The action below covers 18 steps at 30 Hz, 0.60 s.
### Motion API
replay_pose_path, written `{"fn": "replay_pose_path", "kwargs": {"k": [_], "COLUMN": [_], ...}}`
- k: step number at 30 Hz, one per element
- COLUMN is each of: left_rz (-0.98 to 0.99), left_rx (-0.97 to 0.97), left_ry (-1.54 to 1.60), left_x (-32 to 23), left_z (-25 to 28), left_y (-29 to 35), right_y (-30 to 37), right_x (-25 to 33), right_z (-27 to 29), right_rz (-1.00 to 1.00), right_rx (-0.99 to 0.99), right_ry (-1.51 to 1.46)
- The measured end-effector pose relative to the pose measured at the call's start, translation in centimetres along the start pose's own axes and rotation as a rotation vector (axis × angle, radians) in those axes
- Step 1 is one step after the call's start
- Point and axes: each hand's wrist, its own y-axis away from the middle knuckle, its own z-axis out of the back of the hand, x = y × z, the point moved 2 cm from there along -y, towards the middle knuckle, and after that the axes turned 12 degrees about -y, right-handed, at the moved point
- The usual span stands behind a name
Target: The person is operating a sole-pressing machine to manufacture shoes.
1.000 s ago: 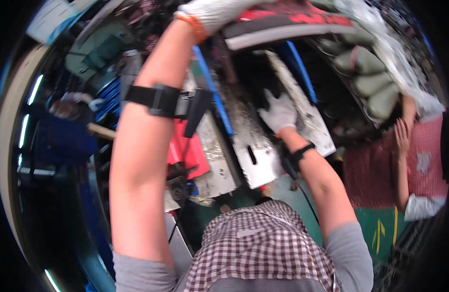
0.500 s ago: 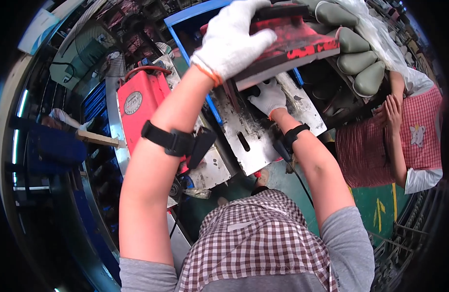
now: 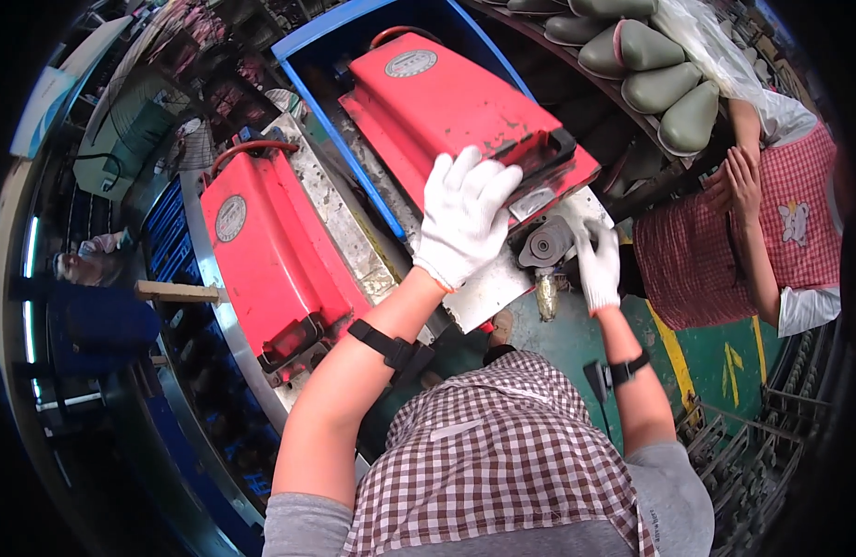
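A red metal cover with a black handle lies lowered over a machine bed framed by a blue tray edge. On the cover's near end, beside the black handle, rests my left hand in a white knit glove, fingers stretched out and lying flat. My right hand, gloved alike, is just right of a grey round fitting at the machine's near corner. Its fingers are apart, and I see nothing held in them. What lies under the cover is hidden.
A second red-covered machine stands to the left. Several olive-green shoe lasts or boot-shaped forms lie on a rack at the upper right. A co-worker in a red checked apron is close on the right.
The red cover has come down from its raised, tilted position. My left hand has moved toward me with it. My right hand has come out from beneath and shifted right.
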Motion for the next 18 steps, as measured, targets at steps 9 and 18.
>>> {"fn": "replay_pose_path", "kwargs": {"k": [9, 18], "left_rz": [-0.084, -0.075], "left_rx": [0.119, 0.094], "left_ry": [-0.012, 0.03], "left_x": [-1.0, -1.1], "left_z": [-5.1, -4.9], "left_y": [5.7, 6.0], "right_y": [10.0, 2.6], "right_x": [-1.2, -2.5], "right_z": [0.7, 3.2], "right_rz": [-1.248, -1.005], "right_rx": [0.498, -0.161], "right_ry": [-1.381, -1.422]}}
